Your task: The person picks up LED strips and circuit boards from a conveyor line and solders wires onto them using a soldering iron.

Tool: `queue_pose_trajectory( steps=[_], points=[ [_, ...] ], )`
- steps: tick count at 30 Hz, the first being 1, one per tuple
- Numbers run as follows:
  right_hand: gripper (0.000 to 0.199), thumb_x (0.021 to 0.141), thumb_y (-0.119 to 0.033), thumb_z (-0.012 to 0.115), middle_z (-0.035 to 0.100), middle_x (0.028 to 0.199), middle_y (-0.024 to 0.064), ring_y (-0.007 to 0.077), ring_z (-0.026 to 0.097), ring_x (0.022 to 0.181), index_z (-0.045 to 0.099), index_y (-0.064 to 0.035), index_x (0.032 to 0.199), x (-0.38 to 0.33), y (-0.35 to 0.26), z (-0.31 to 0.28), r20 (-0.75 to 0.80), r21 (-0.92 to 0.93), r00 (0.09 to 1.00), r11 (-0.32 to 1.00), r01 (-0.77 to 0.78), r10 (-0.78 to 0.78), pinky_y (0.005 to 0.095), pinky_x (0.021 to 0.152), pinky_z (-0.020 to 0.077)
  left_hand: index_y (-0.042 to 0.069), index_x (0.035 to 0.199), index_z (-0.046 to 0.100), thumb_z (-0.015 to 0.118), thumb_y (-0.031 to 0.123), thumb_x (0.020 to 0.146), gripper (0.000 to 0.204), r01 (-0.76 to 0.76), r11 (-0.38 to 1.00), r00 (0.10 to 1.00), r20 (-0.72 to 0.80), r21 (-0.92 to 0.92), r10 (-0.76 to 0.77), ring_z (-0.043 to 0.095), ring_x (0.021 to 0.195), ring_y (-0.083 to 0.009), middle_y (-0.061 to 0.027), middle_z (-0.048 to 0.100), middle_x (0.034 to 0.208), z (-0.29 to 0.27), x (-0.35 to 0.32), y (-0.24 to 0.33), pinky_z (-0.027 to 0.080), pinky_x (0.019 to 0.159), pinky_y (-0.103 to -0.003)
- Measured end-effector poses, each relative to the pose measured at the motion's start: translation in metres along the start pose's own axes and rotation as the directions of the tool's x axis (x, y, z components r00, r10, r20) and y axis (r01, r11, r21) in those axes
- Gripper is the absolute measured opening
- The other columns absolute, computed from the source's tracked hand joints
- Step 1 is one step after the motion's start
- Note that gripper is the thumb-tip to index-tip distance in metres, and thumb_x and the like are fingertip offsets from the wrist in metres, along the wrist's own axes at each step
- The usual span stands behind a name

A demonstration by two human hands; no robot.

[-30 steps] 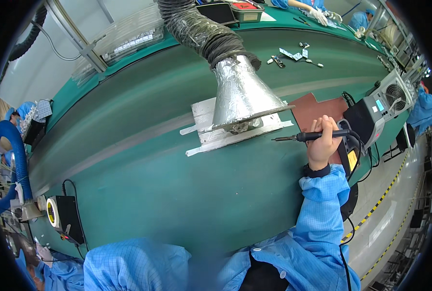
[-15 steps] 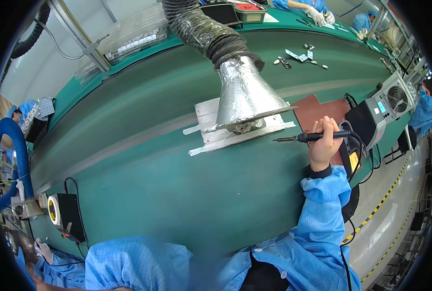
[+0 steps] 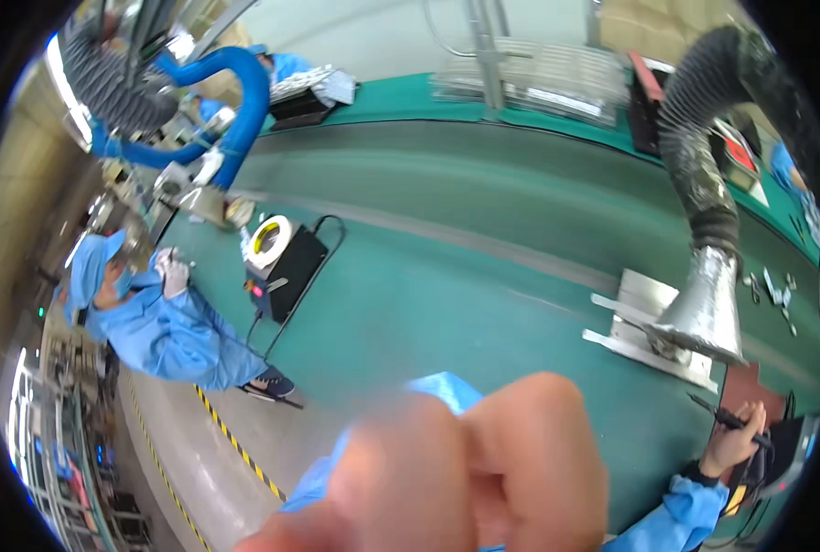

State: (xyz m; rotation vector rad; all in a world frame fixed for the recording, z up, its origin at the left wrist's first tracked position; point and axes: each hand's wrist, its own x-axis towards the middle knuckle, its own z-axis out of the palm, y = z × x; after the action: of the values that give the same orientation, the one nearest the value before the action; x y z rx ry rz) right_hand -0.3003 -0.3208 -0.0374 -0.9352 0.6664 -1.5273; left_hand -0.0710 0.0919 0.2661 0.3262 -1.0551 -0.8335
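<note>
My left hand (image 3: 419,469) is very close and blurred at the bottom middle. Its fingers are bent inward, and whatever they may hold is hidden. At the lower right, my right hand (image 3: 734,446) grips a black soldering iron (image 3: 729,419), its tip pointing up and left. Just beyond that tip, a flat light metal plate (image 3: 636,296) with strips of white tape lies on the green table (image 3: 447,304). A foil-covered funnel hood (image 3: 709,304) stands over the plate. Beside my right hand are a reddish-brown mat (image 3: 741,386) and the soldering station (image 3: 795,451).
A black box (image 3: 300,271) with a white ring sits on the table's left part. A co-worker (image 3: 171,322) in blue stands past it. Small parts (image 3: 776,293) lie right of the hood. Clear trays (image 3: 548,87) are stacked at the back; a blue hose (image 3: 244,110) hangs far left.
The view has swung left, so table and hood appear farther right. My left hand, hidden before, has come up close in front. My right hand still holds the soldering iron.
</note>
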Motion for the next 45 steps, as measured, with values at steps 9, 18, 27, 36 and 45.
queue_pose_trajectory(
  steps=[9, 18, 27, 36, 45],
  points=[
    [0.029, 0.095, -0.01, 0.052, 0.055, 0.12, 0.0168, 0.023, 0.057, 0.107, 0.053, 0.0099, 0.117, -0.003, -0.004, 0.001, -0.045, -0.092, 0.997, 0.994, 0.054, -0.058, 0.0319, 0.097, 0.0503, 0.004, 0.094, 0.05, 0.049, 0.02, 0.096, 0.016, -0.297, 0.942, 0.937, 0.141, -0.153, 0.318, 0.051, 0.084, -0.0212, -0.0096, 0.043, 0.105, -0.01, -0.017, -0.004, 0.053, 0.063, -0.04],
    [0.032, 0.096, -0.015, 0.052, 0.059, 0.107, 0.0112, 0.0164, 0.058, 0.097, 0.056, 0.0102, 0.115, -0.021, -0.02, 0.043, -0.064, -0.068, 0.997, 0.997, 0.026, -0.03, 0.0275, 0.096, 0.0481, 0.002, 0.088, 0.051, 0.049, 0.015, 0.092, 0.014, -0.452, 0.887, 0.879, -0.122, 0.098, 0.461, 0.049, 0.079, -0.0241, -0.0109, 0.045, 0.094, 0.023, -0.024, -0.002, 0.05, 0.056, -0.038],
    [0.028, 0.095, -0.013, 0.055, 0.056, 0.108, 0.0114, 0.0171, 0.057, 0.102, 0.056, 0.0081, 0.113, -0.017, -0.016, 0.031, -0.033, -0.054, 0.998, 0.997, 0.052, -0.054, 0.0308, 0.097, 0.049, 0.001, 0.086, 0.05, 0.053, 0.011, 0.088, 0.011, -0.455, 0.888, 0.89, 0.03, 0.06, 0.454, 0.048, 0.08, -0.0241, -0.0108, 0.045, 0.096, 0.004, -0.018, -0.011, 0.052, 0.056, -0.038],
    [0.012, 0.095, -0.008, 0.051, 0.039, 0.069, -0.0028, 0.0043, 0.039, 0.062, 0.056, 0.0011, 0.09, -0.034, -0.033, 0.056, 0.012, -0.022, 0.999, 0.999, 0.05, -0.05, 0.0186, 0.071, 0.0469, 0.0, 0.082, 0.048, 0.055, 0.005, 0.084, 0.009, -0.418, 0.908, 0.907, 0.076, 0.041, 0.414, 0.048, 0.081, -0.0236, -0.0106, 0.044, 0.098, 0.003, -0.009, -0.022, 0.052, 0.054, -0.036],
    [0.012, 0.095, -0.008, 0.051, 0.038, 0.068, -0.0031, 0.0044, 0.039, 0.062, 0.054, -0.0006, 0.086, -0.04, -0.03, 0.065, 0.028, -0.046, 0.999, 0.999, 0.028, -0.026, 0.0202, 0.073, 0.048, -0.001, 0.078, 0.047, 0.056, 0.0, 0.081, 0.01, -0.383, 0.924, 0.921, 0.09, 0.025, 0.379, 0.048, 0.082, -0.0233, -0.0104, 0.044, 0.1, -0.014, -0.007, -0.027, 0.053, 0.053, -0.035]
  ],
)
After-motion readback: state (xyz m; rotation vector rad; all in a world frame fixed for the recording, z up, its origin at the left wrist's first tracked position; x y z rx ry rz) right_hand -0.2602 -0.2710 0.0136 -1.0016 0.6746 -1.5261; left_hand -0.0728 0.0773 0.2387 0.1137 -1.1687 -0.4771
